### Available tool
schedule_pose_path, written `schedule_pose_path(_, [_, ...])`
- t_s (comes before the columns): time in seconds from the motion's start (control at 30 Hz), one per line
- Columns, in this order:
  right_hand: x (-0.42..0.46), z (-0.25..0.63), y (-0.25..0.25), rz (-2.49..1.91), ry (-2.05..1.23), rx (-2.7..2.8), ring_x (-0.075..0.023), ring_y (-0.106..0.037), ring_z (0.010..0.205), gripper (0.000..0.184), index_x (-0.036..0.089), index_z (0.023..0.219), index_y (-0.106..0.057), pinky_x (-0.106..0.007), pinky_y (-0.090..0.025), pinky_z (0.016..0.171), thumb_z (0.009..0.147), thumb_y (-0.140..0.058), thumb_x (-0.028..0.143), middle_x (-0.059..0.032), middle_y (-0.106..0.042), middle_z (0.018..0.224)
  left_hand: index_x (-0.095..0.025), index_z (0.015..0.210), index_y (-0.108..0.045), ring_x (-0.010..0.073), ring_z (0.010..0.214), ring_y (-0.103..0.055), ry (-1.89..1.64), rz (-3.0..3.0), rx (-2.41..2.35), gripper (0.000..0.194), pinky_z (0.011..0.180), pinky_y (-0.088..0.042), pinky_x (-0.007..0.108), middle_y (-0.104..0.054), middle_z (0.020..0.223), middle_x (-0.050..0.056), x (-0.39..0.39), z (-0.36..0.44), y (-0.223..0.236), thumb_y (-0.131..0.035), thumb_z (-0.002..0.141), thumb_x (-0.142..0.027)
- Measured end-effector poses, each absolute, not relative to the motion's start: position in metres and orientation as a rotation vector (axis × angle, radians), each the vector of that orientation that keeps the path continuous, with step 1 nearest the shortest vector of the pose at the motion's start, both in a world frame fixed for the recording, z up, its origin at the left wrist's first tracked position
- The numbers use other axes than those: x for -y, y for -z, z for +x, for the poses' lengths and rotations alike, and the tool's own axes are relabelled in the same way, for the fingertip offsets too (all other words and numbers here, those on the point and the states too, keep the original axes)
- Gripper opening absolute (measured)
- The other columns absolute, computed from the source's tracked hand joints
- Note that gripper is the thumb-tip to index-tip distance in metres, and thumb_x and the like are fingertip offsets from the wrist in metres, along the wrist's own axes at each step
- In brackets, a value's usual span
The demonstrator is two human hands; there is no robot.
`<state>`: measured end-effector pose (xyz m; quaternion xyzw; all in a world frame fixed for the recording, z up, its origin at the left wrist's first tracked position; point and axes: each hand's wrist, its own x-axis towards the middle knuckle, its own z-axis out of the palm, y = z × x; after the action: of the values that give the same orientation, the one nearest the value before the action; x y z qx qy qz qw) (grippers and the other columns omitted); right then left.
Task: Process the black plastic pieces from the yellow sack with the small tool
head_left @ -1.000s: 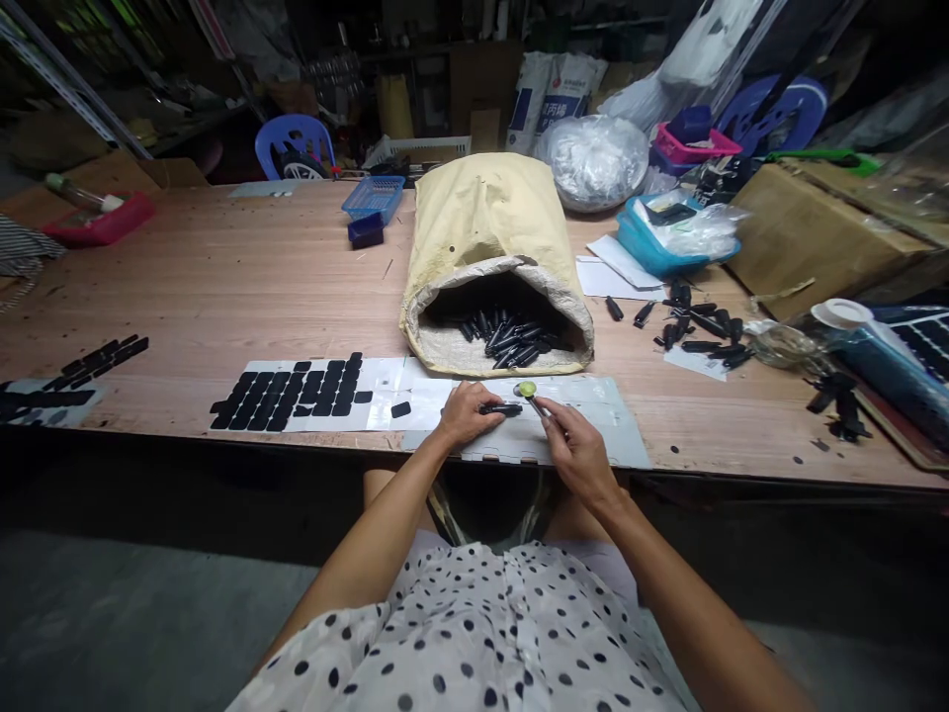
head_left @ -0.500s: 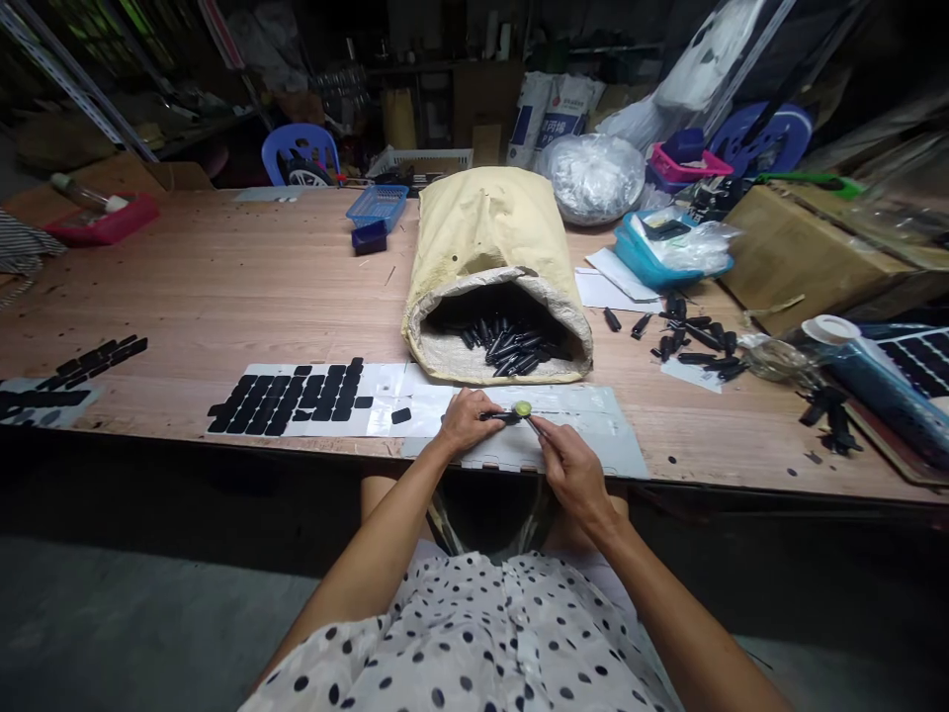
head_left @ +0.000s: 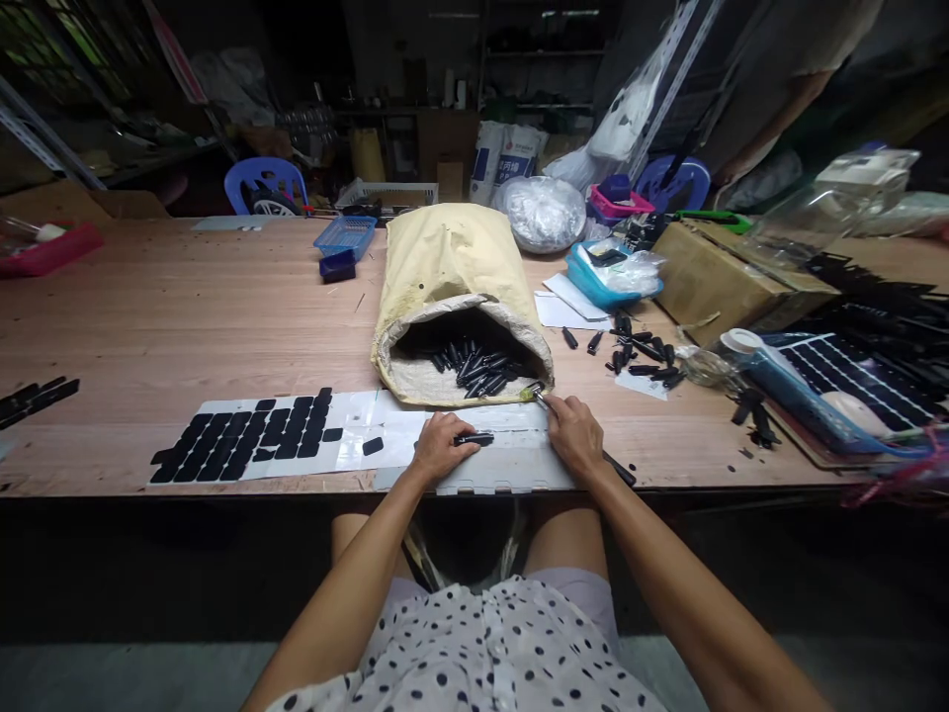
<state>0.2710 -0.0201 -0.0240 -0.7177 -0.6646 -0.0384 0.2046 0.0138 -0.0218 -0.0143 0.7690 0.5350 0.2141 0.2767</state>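
My left hand (head_left: 443,445) is closed on a small black elongated plastic piece (head_left: 476,438), pressed down on the grey-white board (head_left: 511,471) at the table's front edge. In my right hand (head_left: 576,433) is a small hammer (head_left: 620,469); its yellow-green head points toward the sack opening and its dark handle sticks out below the hand. The hammer head is apart from the black piece. Just beyond both hands lies a pale yellow sack (head_left: 452,247), its mouth facing me, with many similar black pieces (head_left: 478,371) inside.
Left of the hands, rows of flat black rounded stickers (head_left: 244,435) lie on a white sheet. More black pieces (head_left: 642,351) are scattered on the right, near a cardboard box (head_left: 712,277) and a blue tray (head_left: 600,282). A blue basket (head_left: 345,237) stands behind on the left.
The hammer head has moved off the black piece, away to the right and farther from me. My left hand keeps its hold on the piece. The camera view has turned right.
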Motion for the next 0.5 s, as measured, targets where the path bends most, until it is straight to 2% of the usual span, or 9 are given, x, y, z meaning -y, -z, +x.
schedule_pose_path(0.13, [0.015,0.264,0.033,-2.069,0.274,1.847,-0.0191,-0.047,0.078,0.031,0.023,0.114,-0.070,-0.029,-0.029,0.064,0.091,-0.050,0.019,-0.0071,-0.057,0.085,-0.024,0.096,-0.074,0.0235,0.099,-0.058,-0.653,2.074,-1.370,0.015,0.092,-0.045,0.038,-0.070,0.097,0.004,0.029,0.012,0.011,-0.070,0.082,-0.027])
schedule_pose_path(0.23, [0.017,0.260,0.037,-2.044,0.371,1.852,-0.0197,-0.044,0.077,0.031,0.021,0.114,-0.069,-0.030,-0.025,0.063,0.090,-0.049,0.019,-0.0072,-0.055,0.083,-0.023,0.105,-0.072,0.0229,0.096,-0.061,-0.659,2.102,-1.126,0.021,0.092,-0.047,0.037,-0.072,0.100,0.007,0.062,0.010,0.009,-0.062,0.088,-0.030])
schedule_pose_path(0.37, [0.019,0.263,0.040,-2.047,0.401,1.856,-0.0211,-0.043,0.079,0.032,0.020,0.115,-0.067,-0.031,-0.024,0.063,0.090,-0.047,0.020,-0.0084,-0.054,0.085,-0.025,0.109,-0.072,0.0205,0.094,-0.067,-0.329,2.020,-0.844,0.025,0.090,-0.049,0.031,-0.074,0.100,0.006,0.121,0.011,0.028,-0.058,0.090,-0.034])
schedule_pose_path(0.5, [0.020,0.264,0.040,-2.045,0.391,1.859,-0.0216,-0.043,0.080,0.032,0.020,0.115,-0.067,-0.032,-0.025,0.063,0.089,-0.048,0.021,-0.0085,-0.053,0.085,-0.025,0.108,-0.071,0.0253,0.102,-0.068,-0.029,1.760,-1.242,0.026,0.092,-0.052,0.034,-0.074,0.104,0.006,0.142,0.017,0.079,-0.060,0.084,-0.027])
